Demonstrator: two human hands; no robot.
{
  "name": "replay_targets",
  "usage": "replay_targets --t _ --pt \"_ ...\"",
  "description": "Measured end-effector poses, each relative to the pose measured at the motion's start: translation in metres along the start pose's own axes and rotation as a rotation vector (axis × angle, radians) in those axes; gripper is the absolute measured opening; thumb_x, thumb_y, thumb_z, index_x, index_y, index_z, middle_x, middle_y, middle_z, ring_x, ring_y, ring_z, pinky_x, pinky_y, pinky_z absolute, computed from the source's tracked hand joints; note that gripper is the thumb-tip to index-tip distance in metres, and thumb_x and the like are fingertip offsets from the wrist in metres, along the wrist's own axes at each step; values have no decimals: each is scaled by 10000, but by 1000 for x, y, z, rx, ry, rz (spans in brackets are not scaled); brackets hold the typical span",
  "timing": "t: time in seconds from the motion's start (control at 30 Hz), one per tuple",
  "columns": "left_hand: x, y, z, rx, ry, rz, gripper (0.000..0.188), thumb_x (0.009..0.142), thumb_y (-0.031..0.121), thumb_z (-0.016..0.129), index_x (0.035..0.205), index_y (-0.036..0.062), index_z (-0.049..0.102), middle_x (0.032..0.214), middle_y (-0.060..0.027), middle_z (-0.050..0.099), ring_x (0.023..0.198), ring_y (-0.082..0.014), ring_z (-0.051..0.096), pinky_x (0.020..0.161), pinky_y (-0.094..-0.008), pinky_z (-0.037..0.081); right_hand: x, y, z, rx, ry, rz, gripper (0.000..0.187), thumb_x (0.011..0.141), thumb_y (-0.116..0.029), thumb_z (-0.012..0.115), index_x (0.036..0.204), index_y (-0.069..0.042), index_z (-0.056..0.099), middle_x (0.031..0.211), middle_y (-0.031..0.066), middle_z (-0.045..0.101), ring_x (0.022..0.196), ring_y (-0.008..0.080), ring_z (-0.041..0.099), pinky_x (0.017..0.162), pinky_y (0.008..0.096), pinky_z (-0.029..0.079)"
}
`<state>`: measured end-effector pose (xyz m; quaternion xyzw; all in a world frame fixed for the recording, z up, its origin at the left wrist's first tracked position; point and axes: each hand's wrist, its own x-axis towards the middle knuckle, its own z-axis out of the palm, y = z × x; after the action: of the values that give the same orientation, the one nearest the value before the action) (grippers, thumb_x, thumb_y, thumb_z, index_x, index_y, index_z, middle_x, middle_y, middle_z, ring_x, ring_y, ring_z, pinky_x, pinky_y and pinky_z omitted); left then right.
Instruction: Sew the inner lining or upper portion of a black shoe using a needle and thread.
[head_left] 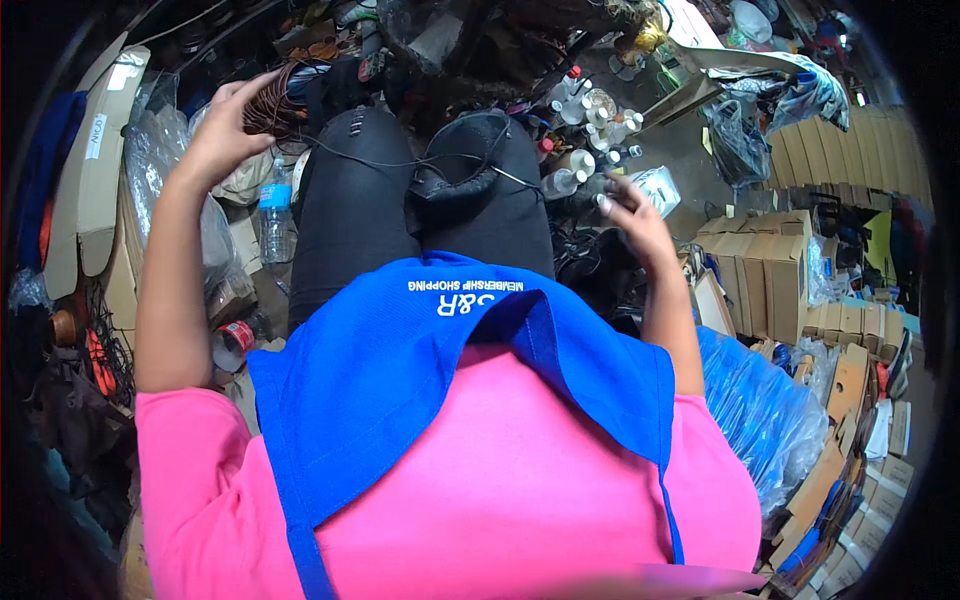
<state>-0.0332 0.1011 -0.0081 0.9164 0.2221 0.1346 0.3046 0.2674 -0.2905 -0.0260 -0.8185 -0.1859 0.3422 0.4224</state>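
On my lap, between the thighs of my black trousers, lies a black rounded piece (455,190) that looks like a shoe; its exact kind is hard to make out. A thin black cord (375,160) runs across my left thigh to it, and a pale thin strip sticks out at its right side. My left hand (232,135) is raised at the left, thumb and fingers apart, beside a coil of reddish-brown cord (283,100). To the right of my lap my right hand (640,225) hovers by the bottles, its fingers loosely bent and apart, with nothing visible in them.
Several small bottles (580,162) stand at the front right. A clear water bottle (275,215) is beside my left thigh. Cardboard boxes (755,270) and a blue plastic-wrapped bundle (765,400) lie at the right. Flattened cardboard (95,190) leans at the left.
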Motion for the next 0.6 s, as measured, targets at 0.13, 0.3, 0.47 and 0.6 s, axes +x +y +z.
replay_targets --t 0.13,0.3,0.47,0.6 --pt "-12 68 70 -57 -86 291 384 708 217 730 1049 69 635 1047 -136 573 1019 -299 555 892 -382 445 30 -57 41 48 -322 -434 529 802 -235 697 1275 -85 512 909 43 559 850 128 527 752 260 443" --pt "-2 107 125 -120 -316 294 381 758 244 708 1050 24 599 1014 -132 574 949 -299 577 825 -370 460 52 -92 96 -661 -238 -434 311 746 -290 749 850 -21 632 797 65 591 719 114 522 624 278 441" --pt "-2 98 128 -220 -277 304 274 807 233 657 952 6 606 921 -161 576 870 -312 579 772 -356 463 38 -81 109 -414 53 -661 346 756 -334 739 774 -20 595 722 47 559 672 110 515 608 271 437" --pt "-8 106 138 -273 -126 204 254 809 249 655 878 9 613 830 -144 561 800 -300 580 714 -373 461 27 -69 94 -258 -54 -459 350 812 -325 688 716 -21 544 655 13 493 631 80 458 560 254 394"
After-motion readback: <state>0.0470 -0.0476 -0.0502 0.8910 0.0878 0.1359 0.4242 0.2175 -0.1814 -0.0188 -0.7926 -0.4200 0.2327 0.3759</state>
